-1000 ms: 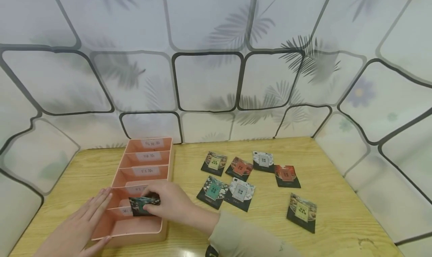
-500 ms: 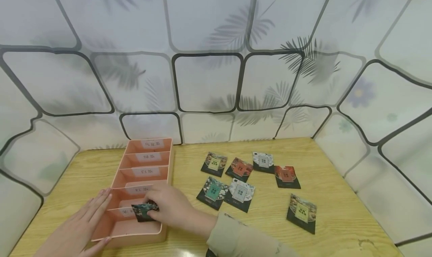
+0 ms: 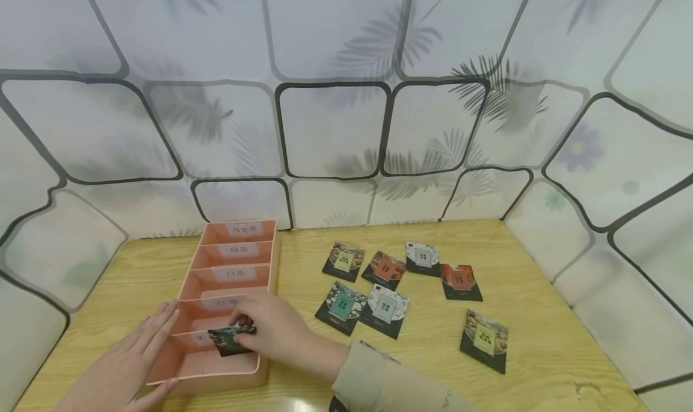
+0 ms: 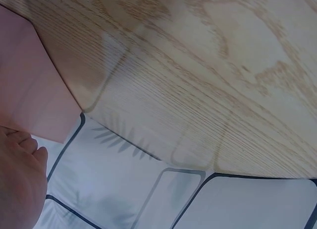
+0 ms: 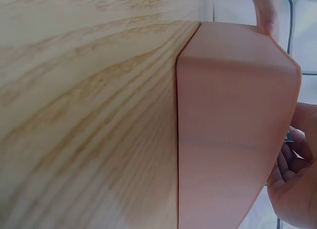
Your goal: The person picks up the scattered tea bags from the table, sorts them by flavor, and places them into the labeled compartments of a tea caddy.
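A long pink box (image 3: pixel 262 370) with dividers and a paper label in each compartment stands at the left of the table. My right hand (image 3: pixel 276 331) pinches a dark green patterned tea packet (image 3: pixel 230 343) between thumb and fingers, over the nearest compartment and its divider. Straight fingers of my left hand (image 3: pixel 127 358) rest along the box's left rim, the thumb at its front edge. In the right wrist view the box's outer wall (image 5: pixel 233 120) hides most of the packet. The left wrist view shows only part of the left hand (image 4: pixel 22 179) against the box's side.
Several flat tea packets lie to the right of the box, among them a green one (image 3: pixel 342 307), a white one (image 3: pixel 385 310), a red one (image 3: pixel 460 281) and a yellow-labelled one (image 3: pixel 484 340). A patterned curtain (image 3: pixel 335 129) encloses the wooden table (image 3: pixel 422 364) behind and at the sides.
The right hand has drawn the packet slightly toward the front of the box, and its fingers have shifted on it. The left hand and the packets on the table have stayed in place.
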Demonstrator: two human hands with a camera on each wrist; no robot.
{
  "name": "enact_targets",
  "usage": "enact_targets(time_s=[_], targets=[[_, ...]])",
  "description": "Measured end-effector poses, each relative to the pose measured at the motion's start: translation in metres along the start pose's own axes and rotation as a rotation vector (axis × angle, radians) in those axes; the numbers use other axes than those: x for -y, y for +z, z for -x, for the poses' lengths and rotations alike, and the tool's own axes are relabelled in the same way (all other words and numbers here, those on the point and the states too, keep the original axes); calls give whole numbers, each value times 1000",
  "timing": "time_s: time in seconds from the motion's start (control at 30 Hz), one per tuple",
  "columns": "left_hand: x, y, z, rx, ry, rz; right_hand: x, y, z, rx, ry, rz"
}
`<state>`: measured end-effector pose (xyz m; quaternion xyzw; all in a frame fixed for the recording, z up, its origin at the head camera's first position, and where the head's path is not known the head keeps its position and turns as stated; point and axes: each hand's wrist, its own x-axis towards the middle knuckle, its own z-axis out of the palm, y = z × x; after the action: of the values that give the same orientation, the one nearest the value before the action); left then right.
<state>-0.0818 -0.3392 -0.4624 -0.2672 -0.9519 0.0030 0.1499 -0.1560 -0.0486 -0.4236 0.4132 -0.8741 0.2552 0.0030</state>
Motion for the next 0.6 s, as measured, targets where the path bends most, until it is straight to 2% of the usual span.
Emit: enact_targets(time_s=[0.33,0.6], targets=[[0,-1,-1,1,0,-3,-2,-10,0,18,62,-192],[-2,-2,0,28,-22,-7,-8,-23,4,-52,102,-279]])
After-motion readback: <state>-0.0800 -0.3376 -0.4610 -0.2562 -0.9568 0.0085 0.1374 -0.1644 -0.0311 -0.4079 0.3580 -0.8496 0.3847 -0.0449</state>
